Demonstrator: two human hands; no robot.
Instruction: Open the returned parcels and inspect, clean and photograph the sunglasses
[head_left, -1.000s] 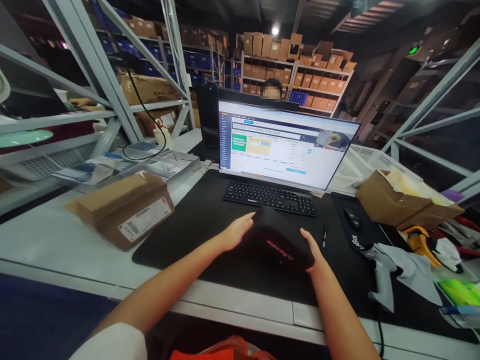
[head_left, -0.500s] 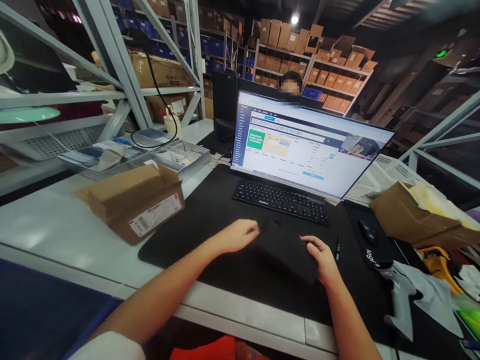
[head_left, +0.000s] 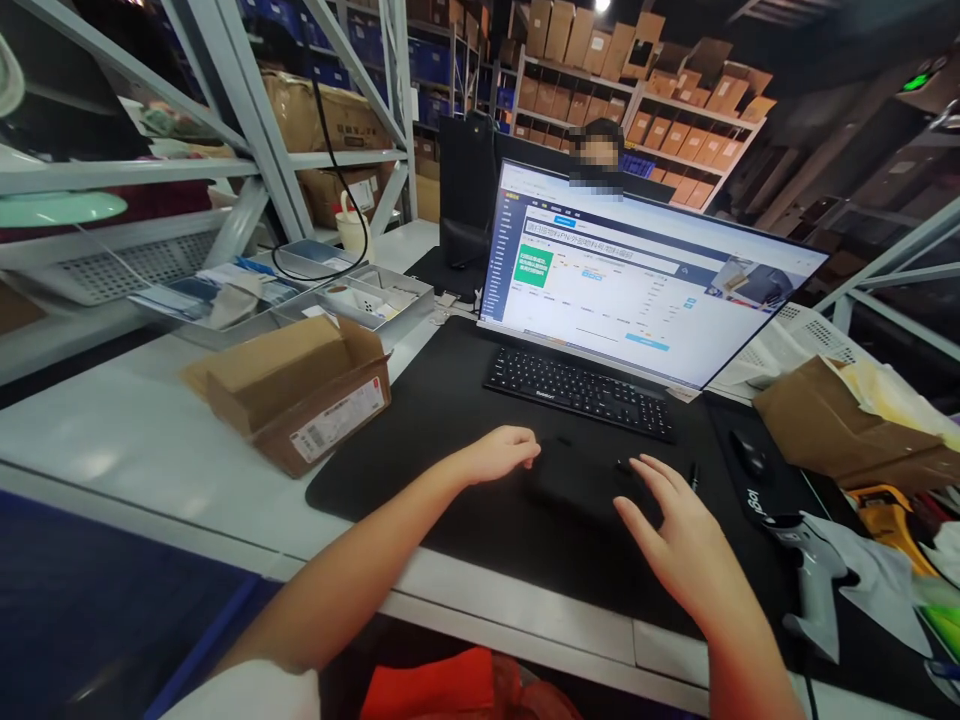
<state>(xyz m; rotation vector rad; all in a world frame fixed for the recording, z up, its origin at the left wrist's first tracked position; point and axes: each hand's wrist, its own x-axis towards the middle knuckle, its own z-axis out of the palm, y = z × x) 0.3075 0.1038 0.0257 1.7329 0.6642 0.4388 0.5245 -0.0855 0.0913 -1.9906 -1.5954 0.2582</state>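
Hands first: we see our left hand resting on the black mat, its fingers loosely curled and holding nothing, the fingertips touching the left edge of a flat black pouch. Our right hand hangs spread and empty, palm down, just over the pouch's right end; we cannot tell whether it touches it. The pouch lies flat on the mat between the two hands, in front of the keyboard and a little apart from it. It is dark against the dark mat, so we can barely trace its outline.

Behind the keyboard stands a lit monitor, and past it we see another person's head. A pen lies just right of the pouch, with a mouse farther right. To our left, an open cardboard box with a printed label sits on the white surface, beside the mat. At the far right we see a grey handheld scanner and a crumpled brown package. Metal trays sit behind the box.
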